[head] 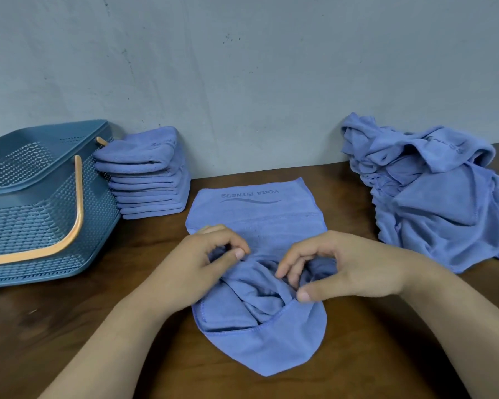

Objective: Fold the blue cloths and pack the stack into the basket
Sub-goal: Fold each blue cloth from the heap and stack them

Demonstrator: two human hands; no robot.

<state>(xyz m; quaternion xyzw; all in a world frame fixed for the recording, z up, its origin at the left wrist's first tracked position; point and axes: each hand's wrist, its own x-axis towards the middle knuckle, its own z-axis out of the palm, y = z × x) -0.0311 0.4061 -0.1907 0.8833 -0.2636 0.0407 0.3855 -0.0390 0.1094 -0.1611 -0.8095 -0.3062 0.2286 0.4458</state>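
Head view shows one blue cloth (pixel 257 223) lying lengthwise at the centre of the frame on the dark wooden table (pixel 69 318). Its far end lies flat with the printed lettering showing, its middle is bunched, and its near end curls up into a rounded pocket.

The left hand (pixel 205 254) has its fingers curled and pinches the gathered fabric at the cloth's left side. The right hand (pixel 343 269) is likewise curled, with the thumb pressing the hemmed edge and the fingertips hooked into the folds just beside it. Both hands hold the cloth and nothing else.

At centre left, a stack (pixel 150 182) of folded cloths stands against the wall, touching the blue basket (pixel 41 226) in the left of the frame. The basket's orange handle (pixel 78 203) is tipped down over its front. At right, a loose heap (pixel 432 203) of unfolded cloths waits.

The cloth looks light, thin and thoroughly limp. It probably drapes and wrinkles at any touch and holds no shape by itself, though its nap should keep it from sliding on the wood. It is not fragile, so a firm pinch does no harm. The best hold is likely the stitched hem at the two near corners, pulled apart to flatten the bunch before folding. The stack is soft too and would want both hands at its sides, squeezed lightly, to go into the basket.
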